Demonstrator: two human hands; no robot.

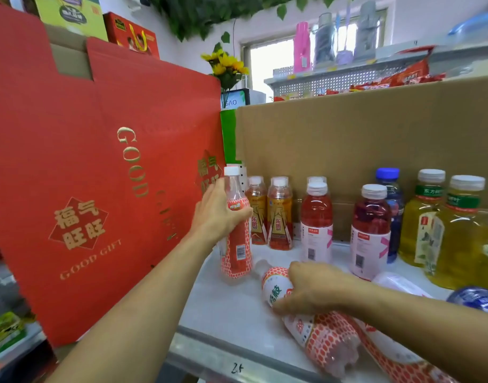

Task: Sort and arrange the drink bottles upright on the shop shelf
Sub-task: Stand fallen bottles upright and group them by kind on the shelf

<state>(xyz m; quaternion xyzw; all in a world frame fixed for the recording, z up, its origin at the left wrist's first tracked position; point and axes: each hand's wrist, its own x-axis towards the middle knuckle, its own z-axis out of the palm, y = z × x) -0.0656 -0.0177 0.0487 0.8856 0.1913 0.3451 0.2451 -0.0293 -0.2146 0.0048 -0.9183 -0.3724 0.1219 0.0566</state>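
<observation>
The left hand (pixel 218 214) is wrapped round the upper part of a tall plastic bottle with a white cap and an orange dotted label (pixel 237 252). This bottle stands up straight at the left end of the white shelf (pixel 223 308), right beside a big red gift box (pixel 85 175).

The right hand (pixel 312 288) curls over a second orange dotted bottle (pixel 276 286) and holds it. That one lies on its side near the front of the shelf, with its top pointing to the back left. A third orange dotted bottle (pixel 328 338) lies just beside it, closer to the front edge.

Further back, more drinks stand up in a row: two amber bottles with clear caps (pixel 280 217), two red drink bottles with white labels (pixel 316 222), a dark blue bottle with a blue cap (pixel 393 205) and two yellow tea bottles with green bands (pixel 458 233). A brown cardboard box (pixel 361 134) rises behind them. At the right, a clear bottle (pixel 397 283) and a blue-labelled bottle (pixel 478 298) lie on their sides.
</observation>
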